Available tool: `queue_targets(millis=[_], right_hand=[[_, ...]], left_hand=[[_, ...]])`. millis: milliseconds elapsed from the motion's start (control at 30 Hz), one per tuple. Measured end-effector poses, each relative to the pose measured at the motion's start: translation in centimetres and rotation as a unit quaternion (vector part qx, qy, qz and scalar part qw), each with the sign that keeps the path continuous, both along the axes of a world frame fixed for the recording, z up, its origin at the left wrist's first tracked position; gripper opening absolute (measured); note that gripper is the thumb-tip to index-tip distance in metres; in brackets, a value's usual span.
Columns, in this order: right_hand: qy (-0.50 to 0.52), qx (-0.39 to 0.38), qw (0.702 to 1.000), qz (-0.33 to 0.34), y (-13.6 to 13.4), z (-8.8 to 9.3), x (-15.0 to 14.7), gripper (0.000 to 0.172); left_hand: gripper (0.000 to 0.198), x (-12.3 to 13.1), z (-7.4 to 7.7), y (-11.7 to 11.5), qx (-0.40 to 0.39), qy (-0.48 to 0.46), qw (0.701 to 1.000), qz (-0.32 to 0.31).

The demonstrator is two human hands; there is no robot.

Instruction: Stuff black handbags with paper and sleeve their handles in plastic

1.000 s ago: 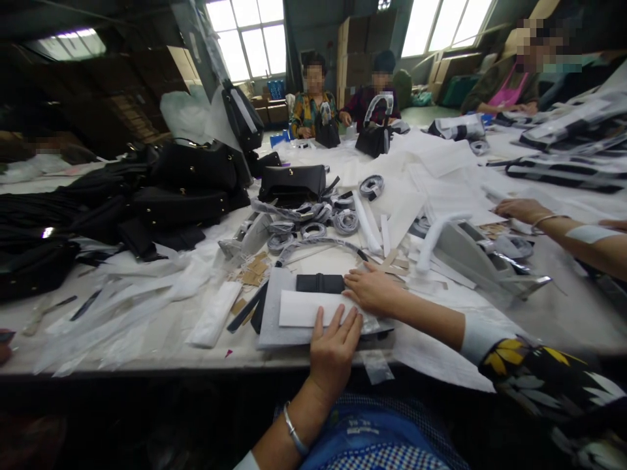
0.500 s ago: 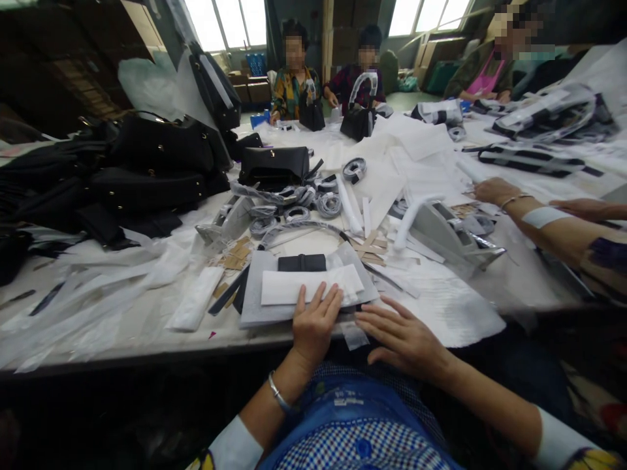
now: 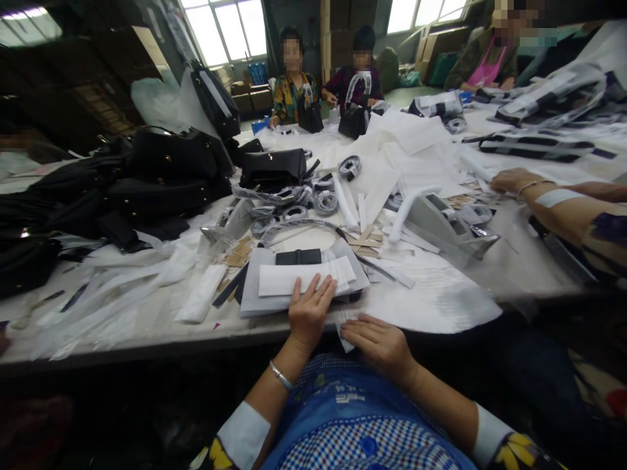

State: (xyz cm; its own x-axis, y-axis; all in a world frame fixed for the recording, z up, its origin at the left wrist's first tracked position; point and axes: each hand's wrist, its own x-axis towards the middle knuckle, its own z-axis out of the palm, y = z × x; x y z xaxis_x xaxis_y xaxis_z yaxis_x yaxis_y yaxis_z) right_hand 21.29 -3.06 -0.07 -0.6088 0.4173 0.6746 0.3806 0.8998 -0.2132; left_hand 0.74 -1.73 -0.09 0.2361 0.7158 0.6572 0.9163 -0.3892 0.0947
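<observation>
My left hand (image 3: 311, 307) lies flat, fingers stretched out, on a folded white foam strip (image 3: 279, 281). That strip rests on a black handbag covered by a translucent foam sheet (image 3: 252, 302). A dark rolled piece (image 3: 298, 257) shows just behind the strip, and the bag's wrapped handle (image 3: 304, 225) arches toward the far side. To the right, my right hand (image 3: 382, 346) is closed at a clear plastic flap (image 3: 344, 336) hanging by the table edge. Its fingertips cover part of the flap, and the thumb is hidden.
Tape dispensers (image 3: 434, 222) stand on both sides. Behind the bag are wrapped coiled straps (image 3: 324, 203) and a black handbag (image 3: 272, 168). More black bags (image 3: 166, 156) are piled left. A co-worker's arm (image 3: 553, 196) reaches in from the right; other people sit across the table.
My right hand has moved down and left onto the plastic flap, its spread fingers coming together. My left hand stays on the white strip. The camera view has shifted slightly.
</observation>
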Motion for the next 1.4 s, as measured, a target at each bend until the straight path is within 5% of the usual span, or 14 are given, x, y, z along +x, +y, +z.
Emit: queue_targets(millis=[333, 600, 867, 1067, 1400], right_hand=[[-0.013, 0.003, 1.000, 0.002, -1.2, 3.4, 0.1, 0.027], [-0.054, -0.021, 0.998, -0.005, 5.3, 7.7, -1.4, 0.026], [-0.120, -0.126, 0.983, -0.064, 11.6, 6.4, -3.7, 0.007], [-0.165, -0.234, 0.952, -0.106, 12.7, 6.1, -4.5, 0.006], [-0.200, -0.294, 0.931, -0.086, 14.2, 6.0, -5.0, 0.011]], left_hand=[[0.036, -0.1, -0.3, 0.2, -0.013, 0.003, 1.000, 0.002], [0.031, 0.1, -0.6, 0.3, 0.025, -0.018, 1.000, -0.005], [0.021, 0.3, -0.7, 0.6, 0.051, -0.045, 0.998, -0.017], [0.021, -0.1, 0.0, 0.6, 0.040, -0.067, 0.997, -0.030], [0.031, -0.3, 0.5, 0.4, 0.021, -0.071, 0.997, -0.020]])
